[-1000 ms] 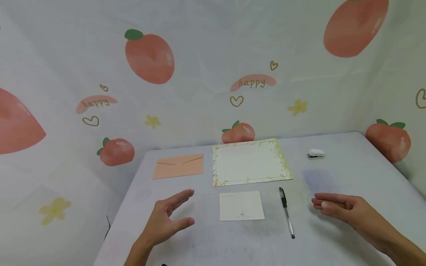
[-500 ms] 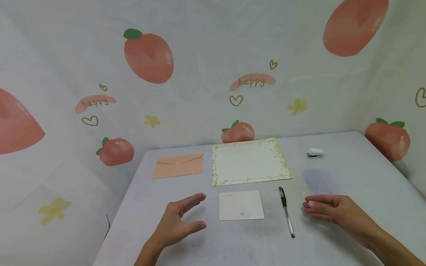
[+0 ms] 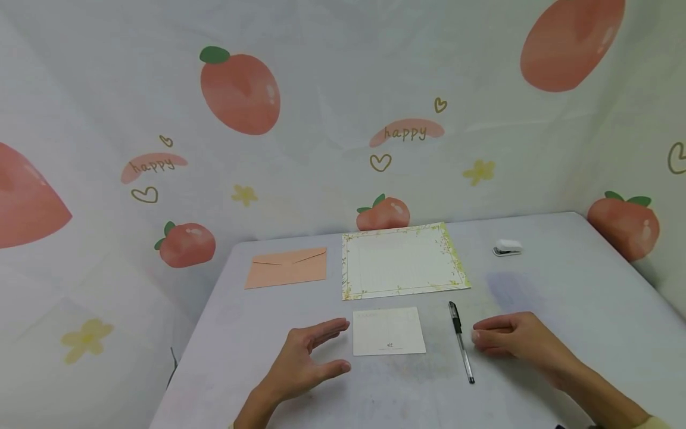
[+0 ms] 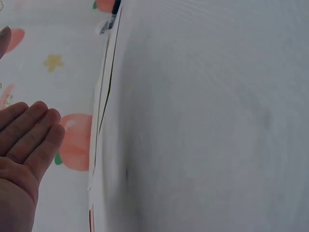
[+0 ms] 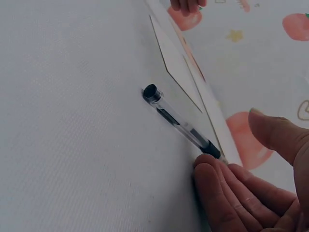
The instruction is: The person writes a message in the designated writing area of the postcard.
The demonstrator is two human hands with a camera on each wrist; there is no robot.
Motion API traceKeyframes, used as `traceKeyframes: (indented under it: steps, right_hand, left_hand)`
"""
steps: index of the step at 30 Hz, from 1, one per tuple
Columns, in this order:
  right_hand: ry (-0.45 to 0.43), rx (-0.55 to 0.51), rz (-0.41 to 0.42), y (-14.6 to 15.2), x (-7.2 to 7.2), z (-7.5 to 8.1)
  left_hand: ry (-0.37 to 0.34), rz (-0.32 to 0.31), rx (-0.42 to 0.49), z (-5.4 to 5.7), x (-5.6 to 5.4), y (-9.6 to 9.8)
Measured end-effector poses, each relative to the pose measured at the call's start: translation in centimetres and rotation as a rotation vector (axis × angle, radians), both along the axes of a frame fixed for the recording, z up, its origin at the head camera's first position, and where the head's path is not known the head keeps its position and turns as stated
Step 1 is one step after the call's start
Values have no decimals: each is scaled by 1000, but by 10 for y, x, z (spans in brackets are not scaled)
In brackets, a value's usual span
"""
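A small white card lies near the middle of the table. My left hand is just left of it, fingers straight and thumb spread apart, holding nothing. To the card's right lies a clear-barrelled pen with a black cap. My right hand is close to the right of the pen, with nothing in its grasp. In the right wrist view its fingers are gently bent and overlap the capped end of the pen, thumb held apart. The left wrist view shows the left palm with fingers extended together.
A pink envelope lies at the back left of the table. Behind the card is a larger sheet of paper with a yellow-green floral border. A small white stapler stands at the back right. A fruit-printed cloth hangs behind.
My left hand has moved right, closer to the card. My right hand has moved left, up beside the pen. The things on the table have stayed in place.
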State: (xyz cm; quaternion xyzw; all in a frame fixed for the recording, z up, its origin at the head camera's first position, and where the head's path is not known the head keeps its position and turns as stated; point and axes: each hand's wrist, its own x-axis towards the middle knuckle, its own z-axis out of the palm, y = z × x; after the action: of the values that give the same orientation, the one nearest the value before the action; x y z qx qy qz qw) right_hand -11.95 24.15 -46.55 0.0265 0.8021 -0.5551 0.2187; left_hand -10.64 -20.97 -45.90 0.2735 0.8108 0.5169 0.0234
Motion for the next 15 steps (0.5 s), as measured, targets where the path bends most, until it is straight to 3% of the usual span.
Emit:
traceKeyframes:
  steps: [10, 15]
  right_hand:
    - [91, 186, -55, -27, -6, -3]
    - [155, 297, -35, -39, -8, -2]
  left_hand:
    - [9, -34, 19, -3, 0, 10]
    - [-12, -32, 24, -4, -1, 14]
